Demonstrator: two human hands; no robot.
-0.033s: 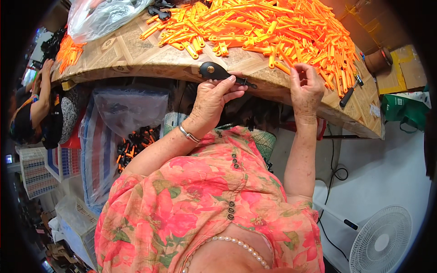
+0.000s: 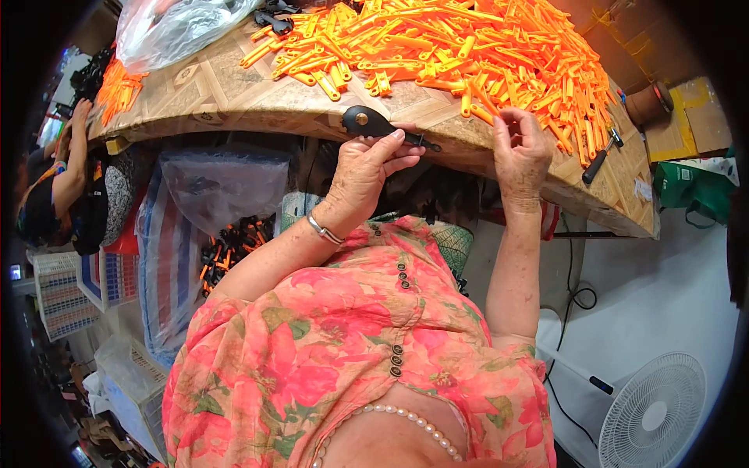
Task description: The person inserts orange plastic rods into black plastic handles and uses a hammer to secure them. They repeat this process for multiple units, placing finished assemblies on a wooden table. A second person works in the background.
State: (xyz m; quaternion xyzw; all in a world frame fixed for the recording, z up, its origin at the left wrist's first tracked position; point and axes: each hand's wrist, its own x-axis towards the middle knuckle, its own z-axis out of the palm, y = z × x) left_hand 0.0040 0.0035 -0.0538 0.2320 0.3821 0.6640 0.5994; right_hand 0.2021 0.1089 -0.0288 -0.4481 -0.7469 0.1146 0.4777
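Entry, head view. Compared with the frame taken at the same instant: no visible shift in either hand or in the part. Both sit exactly as there, so the work in hand stands at the same step, part held at the table edge.

Left hand [image 2: 367, 168]: fingers closed together around the lower side of the black teardrop-shaped plastic piece [image 2: 365, 122], thumb and fingertips clamped on it. The piece rests on the near edge of the wood-patterned table [image 2: 211, 86]; a thin dark stem runs from it toward my right.

Right hand [image 2: 521, 152]: raised at the table edge, fingertips drawn together at the near fringe of the heap of orange plastic strips [image 2: 468, 47]. I cannot tell whether 1 strip is actually pinched or only touched.

The 2 hands are apart, with the stem's tip between them.

Around: small hammer with black handle [image 2: 599, 160] lying just right of my right hand; clear plastic bag [image 2: 172, 31] at the far left of the table; white floor fan [image 2: 651, 409] low right. 1 other person [image 2: 62, 179] works at the left end, hand on a second orange heap.
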